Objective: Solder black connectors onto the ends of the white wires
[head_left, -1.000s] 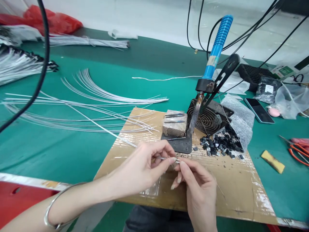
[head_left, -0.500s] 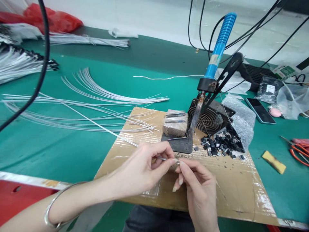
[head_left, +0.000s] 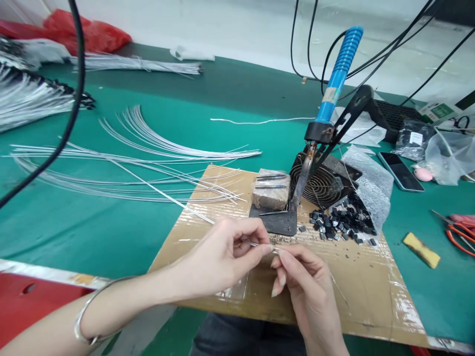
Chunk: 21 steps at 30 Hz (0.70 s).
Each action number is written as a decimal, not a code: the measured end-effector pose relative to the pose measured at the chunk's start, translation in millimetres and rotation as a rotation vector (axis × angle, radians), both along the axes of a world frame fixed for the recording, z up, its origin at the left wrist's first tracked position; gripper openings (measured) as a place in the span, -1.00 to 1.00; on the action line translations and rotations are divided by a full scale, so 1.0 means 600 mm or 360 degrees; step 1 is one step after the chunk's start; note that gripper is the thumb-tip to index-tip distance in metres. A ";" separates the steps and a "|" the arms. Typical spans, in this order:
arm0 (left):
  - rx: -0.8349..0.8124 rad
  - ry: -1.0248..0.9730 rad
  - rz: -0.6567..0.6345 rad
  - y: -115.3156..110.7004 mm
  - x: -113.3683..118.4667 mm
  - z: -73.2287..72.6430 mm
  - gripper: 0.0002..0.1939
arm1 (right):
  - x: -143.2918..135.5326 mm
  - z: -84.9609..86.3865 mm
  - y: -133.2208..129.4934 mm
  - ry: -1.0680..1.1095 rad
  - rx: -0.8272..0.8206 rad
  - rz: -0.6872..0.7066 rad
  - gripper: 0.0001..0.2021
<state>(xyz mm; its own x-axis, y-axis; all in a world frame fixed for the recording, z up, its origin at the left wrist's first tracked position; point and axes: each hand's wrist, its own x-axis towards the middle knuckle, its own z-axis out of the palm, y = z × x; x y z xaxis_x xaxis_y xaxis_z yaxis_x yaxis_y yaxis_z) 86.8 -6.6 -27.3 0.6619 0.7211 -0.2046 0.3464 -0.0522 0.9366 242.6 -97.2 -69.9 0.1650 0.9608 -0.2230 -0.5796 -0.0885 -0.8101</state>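
Observation:
My left hand [head_left: 226, 259] is closed in a pinch over the front of the cardboard. Between its thumb and fingers shows a thin grey wire [head_left: 252, 243]. Fingertips of my right hand [head_left: 309, 279] are pressed together around the wire's end, just right of my left fingertips; the tip itself is mostly hidden. A long white wire [head_left: 185, 206] runs from the left and disappears behind my left hand. Beyond both hands, a blue-handled soldering iron [head_left: 339, 71] slants in its black stand, near a grey block [head_left: 272, 198] with metal rods on it.
Under my hands lies a taped cardboard sheet [head_left: 200, 277] on a green table. Loose white wires [head_left: 178, 148] spread leftward. Small black parts [head_left: 343, 220], a fan [head_left: 317, 183], a phone [head_left: 401, 170], a yellow sponge [head_left: 422, 249] and orange-handled pliers [head_left: 460, 237] are on the right.
My right hand has shifted slightly right and down, drawing a little away from my left fingertips. My left hand keeps its pinch. The whole view has moved slightly.

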 end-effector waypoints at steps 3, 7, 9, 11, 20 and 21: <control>0.0040 -0.0017 0.0034 -0.004 0.000 -0.006 -0.73 | -0.011 -0.001 0.002 0.0064 0.0040 -0.0105 -0.86; 0.0088 -0.0058 0.0075 -0.009 -0.002 -0.012 -0.74 | -0.018 0.002 0.006 0.0104 0.0011 -0.0152 -0.85; 0.0105 -0.0088 0.0078 -0.010 -0.001 -0.014 -0.74 | -0.021 0.006 0.008 0.0105 0.0005 -0.0178 -0.84; 0.0120 -0.0111 0.0080 -0.011 -0.001 -0.016 -0.73 | -0.024 0.009 0.009 0.0103 0.0013 -0.0216 -0.83; 0.0151 -0.0140 0.0125 -0.011 0.003 -0.018 -0.74 | -0.030 0.007 0.011 0.0132 0.0037 -0.0248 -0.84; 0.0148 -0.0142 0.0124 -0.011 0.004 -0.018 -0.74 | -0.030 0.006 0.011 0.0124 0.0035 -0.0243 -0.85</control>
<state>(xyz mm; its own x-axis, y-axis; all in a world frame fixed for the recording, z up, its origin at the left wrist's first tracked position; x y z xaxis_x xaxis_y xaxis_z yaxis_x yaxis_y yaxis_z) 89.0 -13.2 -38.1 0.6159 0.7840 -0.0773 0.2681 -0.1164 0.9563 224.8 -90.7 -66.2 0.2927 0.9305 -0.2202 -0.6462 0.0227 -0.7628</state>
